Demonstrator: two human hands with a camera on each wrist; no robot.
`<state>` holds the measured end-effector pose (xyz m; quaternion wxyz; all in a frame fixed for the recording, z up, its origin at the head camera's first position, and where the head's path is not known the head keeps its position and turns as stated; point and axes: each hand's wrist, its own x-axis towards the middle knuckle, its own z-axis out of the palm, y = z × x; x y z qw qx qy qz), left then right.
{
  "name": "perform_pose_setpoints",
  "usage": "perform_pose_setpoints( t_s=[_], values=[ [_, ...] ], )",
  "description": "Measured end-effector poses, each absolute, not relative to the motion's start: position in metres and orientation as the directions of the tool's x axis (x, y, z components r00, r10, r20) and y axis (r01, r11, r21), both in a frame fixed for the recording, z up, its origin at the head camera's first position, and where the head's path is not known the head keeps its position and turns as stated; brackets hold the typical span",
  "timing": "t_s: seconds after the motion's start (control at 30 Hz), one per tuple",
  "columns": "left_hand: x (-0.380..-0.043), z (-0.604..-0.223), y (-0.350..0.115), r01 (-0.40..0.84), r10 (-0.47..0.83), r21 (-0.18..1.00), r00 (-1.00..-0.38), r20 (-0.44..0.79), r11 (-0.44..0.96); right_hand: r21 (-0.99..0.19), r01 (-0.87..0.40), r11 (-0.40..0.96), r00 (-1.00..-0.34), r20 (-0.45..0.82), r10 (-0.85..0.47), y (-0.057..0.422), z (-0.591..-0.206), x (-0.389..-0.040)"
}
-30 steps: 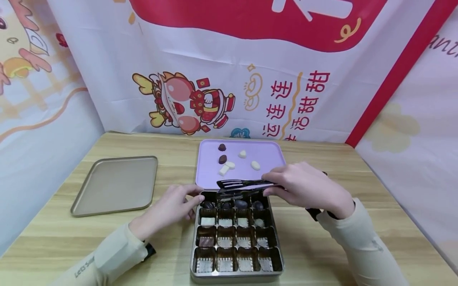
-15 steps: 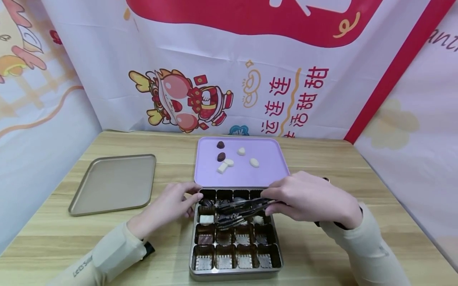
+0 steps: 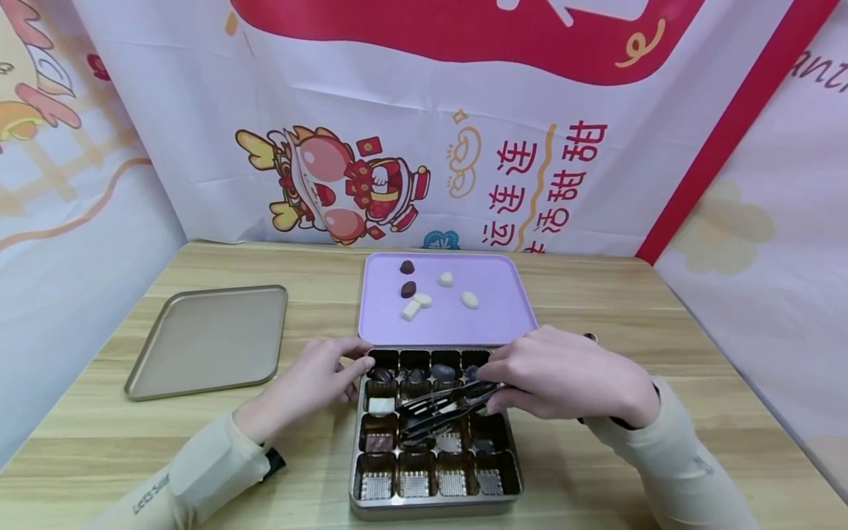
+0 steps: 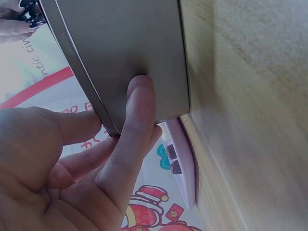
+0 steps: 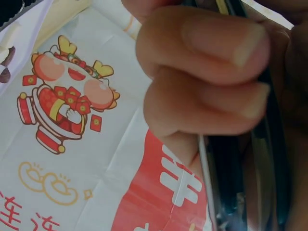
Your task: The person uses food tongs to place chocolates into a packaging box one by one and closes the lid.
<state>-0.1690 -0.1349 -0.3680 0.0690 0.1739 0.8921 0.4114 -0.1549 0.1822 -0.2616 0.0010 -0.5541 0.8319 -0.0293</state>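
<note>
A metal chocolate tin (image 3: 437, 509) with a divided insert lies at the front middle. My left hand (image 3: 324, 379) holds its back left corner; in the left wrist view a finger (image 4: 139, 108) presses the tin's side wall. Black slotted tongs (image 3: 445, 411) are gripped in my right hand (image 3: 570, 375), over the tin's second and third rows. Whether anything is between their tips, I cannot tell. Dark chocolates (image 3: 442, 372) sit in the back row. A white chocolate (image 3: 380, 405) shows in the second row, a brown square chocolate (image 3: 379, 442) in the third. The tongs hide nearby compartments.
A purple tray (image 3: 503, 324) behind the tin bears two brown chocolates (image 3: 408, 289) and several white chocolates (image 3: 469, 299). To the left lies a beige metal tray (image 3: 212, 338). A printed cloth (image 3: 411, 88) hangs behind the wooden table (image 3: 616, 309).
The tongs have come nearer, from the tin's back row to over its second and third rows, with my right hand following slightly. My left hand keeps to the same corner.
</note>
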Motion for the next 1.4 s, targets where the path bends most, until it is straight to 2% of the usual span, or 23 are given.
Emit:
perform_pose_setpoints(
  t_s=[0.37,0.5,0.63,0.83,1.03,1.17,1.3,1.4],
  values=[
    [-0.171,-0.365,-0.135,0.273,0.378,0.748,-0.925,0.032,0.605,-0.098,-0.910,0.404,-0.405,-0.005,-0.914,0.183,-0.260,-0.160],
    [-0.172,-0.365,-0.135,0.287,0.383,0.743,-0.923,0.044,0.605,-0.129,-0.903,0.411,-0.417,0.026,-0.909,0.188,-0.256,-0.167],
    [-0.173,-0.365,-0.134,0.290,0.383,0.740,-0.923,0.048,0.607,-0.164,-0.883,0.439,-0.455,0.075,-0.887,0.197,-0.256,-0.184],
    [-0.173,-0.365,-0.135,0.283,0.380,0.743,-0.924,0.041,0.607,-0.235,-0.822,0.519,-0.555,0.128,-0.822,0.205,-0.270,-0.222],
    [-0.171,-0.364,-0.135,0.275,0.375,0.744,-0.926,0.035,0.609,-0.171,-0.763,0.624,-0.647,0.174,-0.743,0.201,-0.294,-0.255],
    [-0.170,-0.365,-0.135,0.277,0.378,0.749,-0.925,0.039,0.602,-0.062,-0.728,0.683,-0.682,0.171,-0.711,0.193,-0.304,-0.281],
    [-0.170,-0.366,-0.135,0.274,0.376,0.755,-0.926,0.039,0.596,0.073,-0.718,0.692,-0.674,0.177,-0.718,0.181,-0.305,-0.310],
    [-0.169,-0.367,-0.135,0.273,0.379,0.757,-0.925,0.037,0.594,0.114,-0.736,0.667,-0.649,0.161,-0.744,0.170,-0.303,-0.324]
  ],
)
